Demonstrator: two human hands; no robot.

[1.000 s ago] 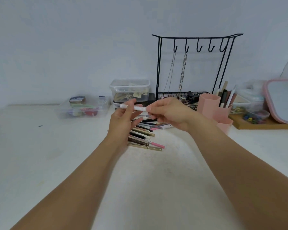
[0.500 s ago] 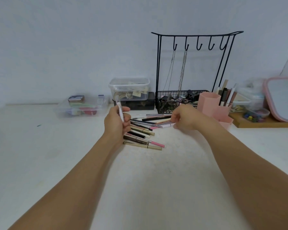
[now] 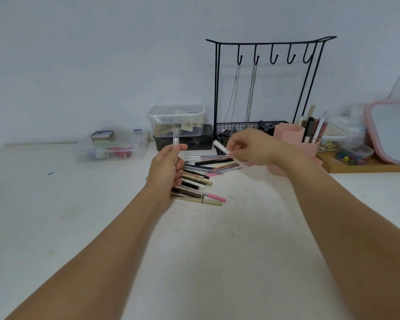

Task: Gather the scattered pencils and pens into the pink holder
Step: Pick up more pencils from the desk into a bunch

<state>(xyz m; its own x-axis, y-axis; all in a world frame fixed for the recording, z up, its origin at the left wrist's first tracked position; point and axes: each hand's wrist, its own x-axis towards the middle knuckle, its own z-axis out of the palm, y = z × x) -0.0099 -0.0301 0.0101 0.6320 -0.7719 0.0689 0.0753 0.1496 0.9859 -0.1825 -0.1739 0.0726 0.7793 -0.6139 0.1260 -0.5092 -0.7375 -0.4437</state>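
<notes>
My left hand (image 3: 165, 168) grips a white pen with a clear cap (image 3: 176, 140), held upright above the table. My right hand (image 3: 252, 146) pinches a second white pen (image 3: 226, 153), slanted with its upper end pointing left. Between and under my hands, several pens and pencils (image 3: 201, 179) lie in a loose pile on the white table. The pink holder (image 3: 286, 135) stands just right of my right hand, with several pens upright in its back compartment.
A black wire stand with hooks and chains (image 3: 270, 88) rises behind the pile. Clear plastic boxes (image 3: 109, 146) (image 3: 177, 120) sit at the back left. A pink-framed mirror (image 3: 393, 130) and small containers rest on a wooden tray (image 3: 365, 167) at the right.
My right hand has picked a white pen from the pile and lifted it. My left hand has raised its pen slightly and keeps it upright.
</notes>
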